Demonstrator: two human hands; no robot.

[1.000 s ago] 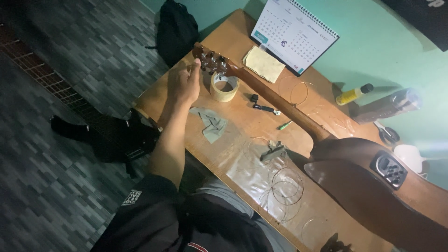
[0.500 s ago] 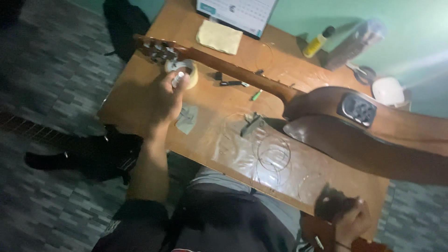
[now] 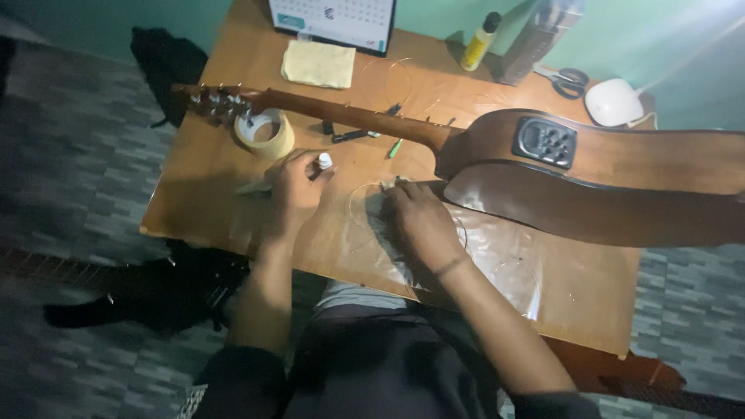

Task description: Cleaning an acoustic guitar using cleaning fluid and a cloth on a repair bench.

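Observation:
An acoustic guitar [image 3: 590,167] lies on its side across a wooden table [image 3: 194,194], its headstock [image 3: 217,102] to the left. My left hand [image 3: 293,190] is closed around a small white-capped bottle [image 3: 324,161] in front of the guitar neck. My right hand [image 3: 419,221] rests palm down on a clear plastic sheet [image 3: 481,256] with coiled guitar strings, fingers by a small dark tool near the guitar body. A roll of tape [image 3: 265,133] sits just beyond the left hand, under the headstock.
A yellow cloth [image 3: 318,64] and a desk calendar [image 3: 334,19] stand at the back. A yellow bottle [image 3: 479,43], a spray can [image 3: 535,39], scissors [image 3: 565,79] and a white round object [image 3: 613,102] sit back right. Small tools [image 3: 353,135] lie by the neck.
My left hand pulled back from the tape roll toward me with the small bottle. My right hand came up from the table's near edge onto the plastic sheet. The view shifted right.

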